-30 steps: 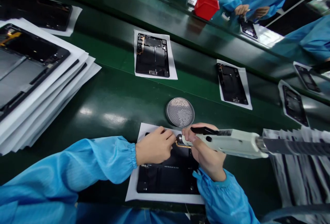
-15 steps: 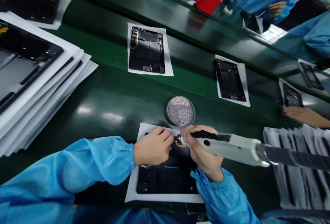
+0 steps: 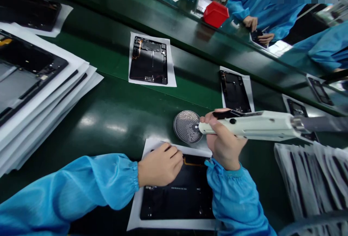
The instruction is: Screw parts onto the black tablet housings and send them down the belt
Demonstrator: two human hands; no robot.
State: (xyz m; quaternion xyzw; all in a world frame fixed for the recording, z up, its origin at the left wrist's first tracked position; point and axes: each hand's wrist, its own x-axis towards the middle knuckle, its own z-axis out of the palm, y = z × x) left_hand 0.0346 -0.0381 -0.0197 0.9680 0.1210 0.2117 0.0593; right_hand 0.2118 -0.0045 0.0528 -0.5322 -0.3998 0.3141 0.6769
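Right hand (image 3: pixel 224 143), centre-right of frame, is clenched around the front end of a white power screwdriver (image 3: pixel 255 125). The screwdriver's long axis runs almost level across the frame. The tip points left, and the body and dark hose trail off to the right edge. The tip sits over the right rim of a round metal screw dish (image 3: pixel 185 125) at mid-frame; can't tell if it touches.

Left hand (image 3: pixel 160 165), lower centre, has its fingers curled under, knuckles up, and rests on the upper edge of a black panel (image 3: pixel 176 196). Can't tell if the fingers pinch anything. The panel lies flat on a white sheet (image 3: pixel 136 218) at the bottom centre, just below the dish, on the green belt (image 3: pixel 114 112).

Two more panels on sheets sit further up the belt, one upper centre (image 3: pixel 149 60) and one right of centre (image 3: pixel 235 91). There is a stack of panels and sheets (image 3: pixel 40 80) at left and a pile of sheets (image 3: pixel 312 178) lower right. A red bin (image 3: pixel 216 13) sits at top, and a co-worker's hands (image 3: pixel 250 22) are beside it.
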